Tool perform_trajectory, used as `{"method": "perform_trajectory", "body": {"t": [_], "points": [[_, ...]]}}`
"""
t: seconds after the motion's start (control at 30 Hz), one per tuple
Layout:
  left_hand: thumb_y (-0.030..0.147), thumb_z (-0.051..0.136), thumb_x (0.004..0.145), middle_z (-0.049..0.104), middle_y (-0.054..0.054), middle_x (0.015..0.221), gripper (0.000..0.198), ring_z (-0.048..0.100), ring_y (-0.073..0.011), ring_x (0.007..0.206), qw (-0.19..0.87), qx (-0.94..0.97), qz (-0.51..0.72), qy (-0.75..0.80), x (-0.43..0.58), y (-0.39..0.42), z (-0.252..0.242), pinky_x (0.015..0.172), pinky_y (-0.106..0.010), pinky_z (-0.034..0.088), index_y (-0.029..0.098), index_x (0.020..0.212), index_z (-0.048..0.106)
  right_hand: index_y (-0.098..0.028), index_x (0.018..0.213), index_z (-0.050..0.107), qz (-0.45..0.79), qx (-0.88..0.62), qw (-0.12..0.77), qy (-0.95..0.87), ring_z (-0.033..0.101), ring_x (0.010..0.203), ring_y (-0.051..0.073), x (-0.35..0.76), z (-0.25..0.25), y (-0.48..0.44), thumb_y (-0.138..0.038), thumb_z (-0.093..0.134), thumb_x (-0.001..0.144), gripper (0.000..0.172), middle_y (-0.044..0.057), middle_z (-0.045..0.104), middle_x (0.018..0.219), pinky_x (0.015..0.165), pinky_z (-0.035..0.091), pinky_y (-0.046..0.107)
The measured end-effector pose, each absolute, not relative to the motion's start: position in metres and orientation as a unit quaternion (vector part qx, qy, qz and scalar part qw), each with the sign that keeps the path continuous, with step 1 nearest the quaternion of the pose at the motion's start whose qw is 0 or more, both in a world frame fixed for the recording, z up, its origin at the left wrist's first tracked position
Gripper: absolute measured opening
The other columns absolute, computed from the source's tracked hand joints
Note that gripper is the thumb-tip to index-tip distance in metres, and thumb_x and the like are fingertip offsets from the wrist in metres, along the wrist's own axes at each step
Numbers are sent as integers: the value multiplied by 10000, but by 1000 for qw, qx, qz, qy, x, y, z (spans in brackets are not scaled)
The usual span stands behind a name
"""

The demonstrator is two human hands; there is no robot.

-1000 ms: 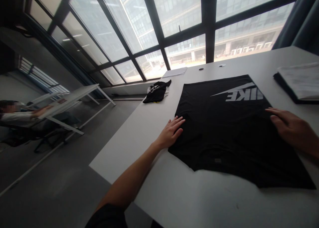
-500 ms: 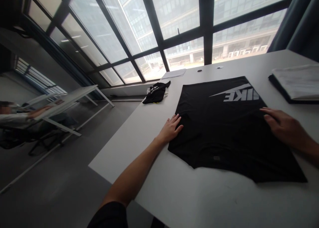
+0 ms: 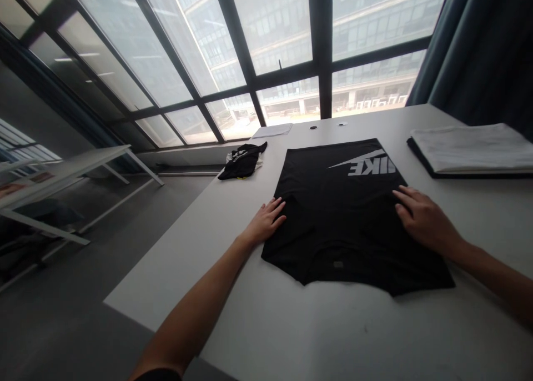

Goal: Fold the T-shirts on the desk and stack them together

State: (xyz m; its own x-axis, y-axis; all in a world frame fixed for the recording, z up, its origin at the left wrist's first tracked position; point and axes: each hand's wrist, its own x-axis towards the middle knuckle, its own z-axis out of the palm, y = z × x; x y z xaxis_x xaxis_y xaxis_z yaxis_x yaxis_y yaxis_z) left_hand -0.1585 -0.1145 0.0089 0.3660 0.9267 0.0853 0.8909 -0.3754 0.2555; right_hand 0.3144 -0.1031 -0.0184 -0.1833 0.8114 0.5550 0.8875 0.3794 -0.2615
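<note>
A black T-shirt (image 3: 333, 214) with a white logo lies spread flat on the white table (image 3: 200, 247), its neckline towards me. The lettering appears upside down from here. On the shirt's left edge rests my left hand (image 3: 266, 220), open, with its fingers lying flat on the cloth. My right hand (image 3: 425, 217) touches the right edge below the lettering, fingers stretched out and the thumb a little apart. Neither hand has cloth gathered in it.
A folded white and black cloth stack (image 3: 470, 150) lies at the right. At the table's far left edge sits a crumpled black garment (image 3: 244, 161), with a white sheet (image 3: 272, 130) behind it. Another white table (image 3: 66, 175) stands across the floor, and large windows (image 3: 283, 31) rise behind.
The view has turned to the right, so everything appears further left. Both hands keep nearly the same places on the shirt's side edges. The shirt still lies flat.
</note>
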Motion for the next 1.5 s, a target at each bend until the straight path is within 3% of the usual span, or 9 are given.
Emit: {"method": "perform_trajectory", "body": {"t": [0.2,0.4,0.53,0.67,0.87,1.03,1.3,1.5], "points": [[529,375,1020,279,-100,1655,628,242,-293,1530,61,818,78,567,-158,-113,8,1234,-515,213,215,1563,386,-183,1498,477,-14,-565,231,-792,348,1476,364,296,-33,-112,-489,437,968,614,160,441,1566,1173,309,624],[517,415,1005,334,-116,1631,623,307,-336,1500,30,814,62,577,-159,-130,7,1206,-560,273,193,1537,430,-196,1514,460,10,-535,193,-822,302,1503,317,301,-31,-109,-492,437,982,609,144,382,1601,1203,265,591],[478,433,1006,438,-128,1573,558,366,-348,1471,-16,798,115,592,-147,-139,14,1196,-616,262,200,1486,494,-224,1504,480,19,-534,240,-810,363,1478,305,302,-22,-104,-438,435,990,559,121,430,1576,1194,306,579],[428,383,1030,447,-83,1573,511,353,-270,1487,-8,811,190,553,-126,-139,21,1229,-522,272,224,1486,488,-188,1426,575,20,-549,316,-774,450,1425,300,308,-14,-94,-328,407,983,494,122,534,1498,1200,329,545],[496,417,1016,373,-74,1616,567,281,-286,1517,69,838,136,524,-119,-137,15,1232,-557,235,235,1518,451,-182,1289,674,50,-579,482,-655,573,1312,279,337,-9,-76,-289,397,935,462,109,657,1359,1143,427,475],[459,378,1028,539,-72,1500,488,443,-256,1433,53,792,279,541,-135,-132,27,1207,-476,343,221,1410,564,-159,1169,714,108,-600,576,-544,699,1099,285,360,-16,-62,-333,400,918,439,145,745,1161,994,534,461],[371,433,964,708,-73,1249,365,639,-255,1207,-19,720,360,593,-173,-133,57,1110,-450,464,204,1160,690,-190,1160,718,60,-566,523,-634,674,1135,277,346,-10,-74,-315,433,927,389,117,731,1193,1036,498,456],[390,370,1008,643,-76,1383,434,553,-240,1340,12,749,315,583,-162,-137,46,1172,-455,391,206,1279,654,-207,1153,717,40,-559,510,-653,676,1118,278,343,-6,-78,-314,423,934,383,106,730,1184,1013,513,461]]}}
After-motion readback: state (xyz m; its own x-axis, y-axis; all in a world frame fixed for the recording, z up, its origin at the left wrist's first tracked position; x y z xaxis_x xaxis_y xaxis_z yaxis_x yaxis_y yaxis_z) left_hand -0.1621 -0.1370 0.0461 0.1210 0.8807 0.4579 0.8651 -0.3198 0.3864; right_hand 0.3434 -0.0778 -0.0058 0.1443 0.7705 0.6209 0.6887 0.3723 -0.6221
